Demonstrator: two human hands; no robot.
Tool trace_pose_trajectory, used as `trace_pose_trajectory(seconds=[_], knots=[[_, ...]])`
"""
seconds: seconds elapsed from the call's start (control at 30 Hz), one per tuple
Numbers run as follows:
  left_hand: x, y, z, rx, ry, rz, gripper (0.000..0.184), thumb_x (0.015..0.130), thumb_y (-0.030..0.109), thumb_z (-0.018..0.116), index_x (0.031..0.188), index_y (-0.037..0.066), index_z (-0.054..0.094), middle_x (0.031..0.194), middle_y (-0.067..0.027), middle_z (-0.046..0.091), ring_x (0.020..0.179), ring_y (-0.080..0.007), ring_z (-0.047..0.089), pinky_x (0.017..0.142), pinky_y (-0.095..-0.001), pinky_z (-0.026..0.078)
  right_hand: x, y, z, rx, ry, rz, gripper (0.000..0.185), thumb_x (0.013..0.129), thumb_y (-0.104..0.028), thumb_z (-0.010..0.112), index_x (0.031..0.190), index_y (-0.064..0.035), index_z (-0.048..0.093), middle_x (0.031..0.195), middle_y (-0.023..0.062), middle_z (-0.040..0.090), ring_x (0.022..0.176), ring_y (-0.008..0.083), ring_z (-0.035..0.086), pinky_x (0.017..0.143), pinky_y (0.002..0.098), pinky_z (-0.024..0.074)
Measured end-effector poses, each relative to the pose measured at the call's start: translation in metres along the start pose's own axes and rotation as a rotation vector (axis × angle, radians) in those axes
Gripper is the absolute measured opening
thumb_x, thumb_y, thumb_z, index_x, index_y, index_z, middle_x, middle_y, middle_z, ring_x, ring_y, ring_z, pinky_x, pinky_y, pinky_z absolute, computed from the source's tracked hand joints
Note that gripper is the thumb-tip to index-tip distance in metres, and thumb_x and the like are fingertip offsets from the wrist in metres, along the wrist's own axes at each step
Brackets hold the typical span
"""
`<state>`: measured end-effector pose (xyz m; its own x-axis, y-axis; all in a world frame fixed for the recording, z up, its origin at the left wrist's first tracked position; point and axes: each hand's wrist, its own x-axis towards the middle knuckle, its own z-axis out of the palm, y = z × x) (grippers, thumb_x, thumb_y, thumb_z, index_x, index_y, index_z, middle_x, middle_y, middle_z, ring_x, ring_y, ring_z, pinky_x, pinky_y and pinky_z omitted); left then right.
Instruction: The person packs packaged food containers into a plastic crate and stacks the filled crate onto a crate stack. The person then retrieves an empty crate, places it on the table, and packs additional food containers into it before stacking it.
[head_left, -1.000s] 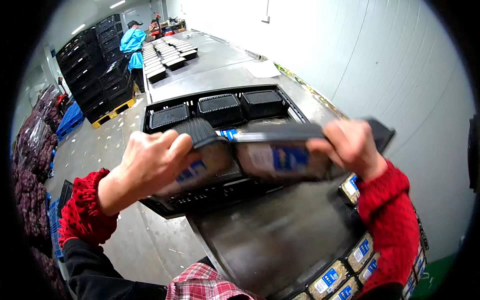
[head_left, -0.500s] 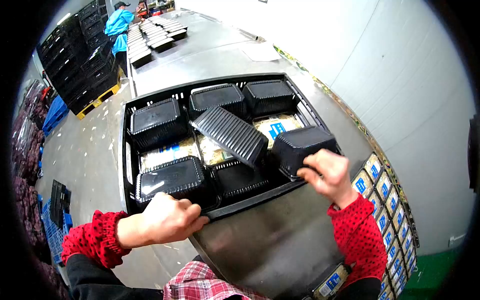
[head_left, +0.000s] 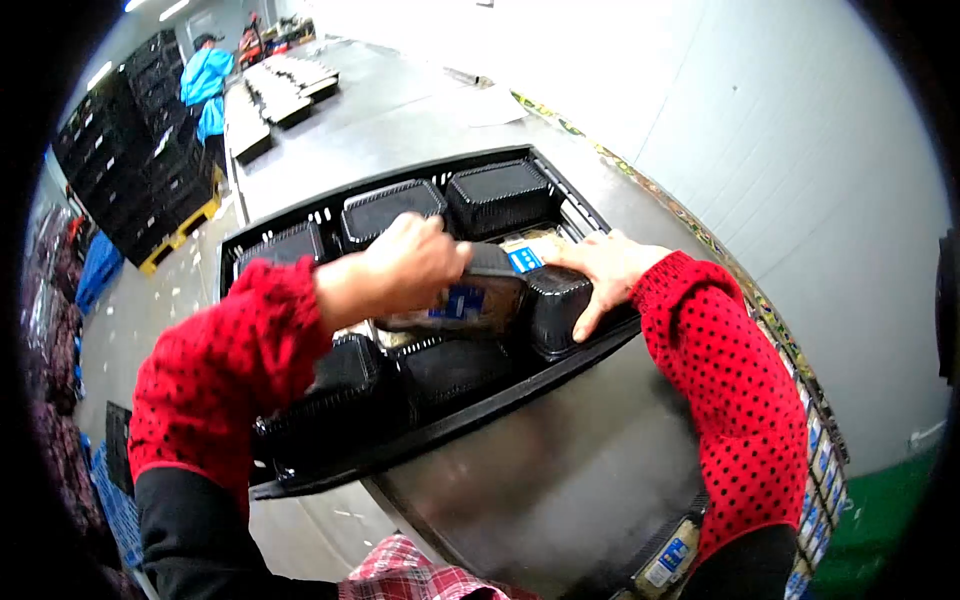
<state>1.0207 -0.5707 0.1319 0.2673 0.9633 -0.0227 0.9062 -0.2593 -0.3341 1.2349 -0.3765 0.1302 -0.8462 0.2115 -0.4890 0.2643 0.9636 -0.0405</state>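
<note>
A black crate (head_left: 470,412) holds several upturned black plastic trays. My left hand (head_left: 415,265) is closed on the upper edge of a tilted black tray (head_left: 475,305) in the crate's middle; a blue-and-white label shows on its near face. My right hand (head_left: 608,268) spreads its thumb and fingers over the right-hand black tray (head_left: 560,312), touching it. Behind the hands stand more upturned trays, among them one at the back right (head_left: 498,192) and one at the back middle (head_left: 393,210). My left arm hides part of the crate's left side.
The crate rests on a metal table (head_left: 560,450). Filled, labelled packs (head_left: 668,562) lie at the near right and along the wall side. Rows of trays (head_left: 270,105) stand at the far end, near a person in blue (head_left: 207,80). Black crates (head_left: 115,150) are stacked left.
My left hand has gone from the crate's front rim to the tilted tray, whose labelled side now faces me. My right hand has opened out over the right-hand tray. The view has shifted.
</note>
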Motion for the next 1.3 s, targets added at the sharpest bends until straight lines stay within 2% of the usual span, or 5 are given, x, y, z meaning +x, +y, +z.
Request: trace_pose_trajectory(seconds=[0.33,0.5,0.6,1.0,1.3], knots=[[-0.024,0.096,0.016,-0.512,0.13,0.128,0.017,0.081,0.023,0.064,0.076,0.007,0.06,0.055,-0.0097,0.059,0.049,-0.0303,0.062,0.045,-0.0412,0.048,0.005,-0.004,0.0,-0.067,0.272,-0.193,0.111,0.041,-0.044,0.092,0.136,-0.0082,0.045,0.117,0.0201,0.056,0.112,0.039,0.051,0.099,0.0444,0.0406],[-0.031,0.041,-0.004,-0.482,0.417,-0.227,0.05,0.083,0.044,0.067,0.111,0.003,0.062,0.111,-0.0175,0.063,0.104,-0.0351,0.06,0.09,-0.0432,0.048,0.008,-0.001,0.028,0.118,0.27,-0.196,0.111,0.053,-0.051,0.086,0.142,-0.0033,0.039,0.145,0.0224,0.036,0.136,0.0352,0.033,0.114,0.0405,0.029],[-0.045,0.047,0.026,-0.498,0.13,-0.302,0.095,0.064,0.053,0.079,0.137,0.0,0.045,0.131,-0.0232,0.051,0.123,-0.0374,0.049,0.101,-0.0443,0.044,0.01,-0.01,0.045,0.356,0.719,-0.319,0.067,0.073,-0.06,0.067,0.118,-0.0105,0.061,0.114,0.0188,0.059,0.107,0.0345,0.056,0.091,0.0423,0.0449],[-0.081,0.056,0.038,-0.945,0.088,-0.342,0.078,0.071,0.018,0.068,0.143,0.004,0.04,0.132,-0.0163,0.053,0.125,-0.0317,0.049,0.107,-0.0374,0.036,0.0,-0.041,0.062,0.114,0.869,0.087,0.073,0.073,-0.076,0.052,0.089,-0.0075,0.072,0.09,0.0161,0.067,0.095,0.0313,0.061,0.085,0.0461,0.0421],[-0.062,0.082,-0.013,-0.581,-0.148,-0.344,0.095,0.069,0.046,0.071,0.147,0.011,0.032,0.134,-0.0279,0.047,0.121,-0.0448,0.048,0.103,-0.0461,0.04,0.033,-0.007,0.091,0.256,1.138,-0.111,0.04,0.077,-0.054,0.064,0.088,-0.0174,0.075,0.096,0.0111,0.071,0.095,0.0292,0.066,0.084,0.0473,0.0462]])
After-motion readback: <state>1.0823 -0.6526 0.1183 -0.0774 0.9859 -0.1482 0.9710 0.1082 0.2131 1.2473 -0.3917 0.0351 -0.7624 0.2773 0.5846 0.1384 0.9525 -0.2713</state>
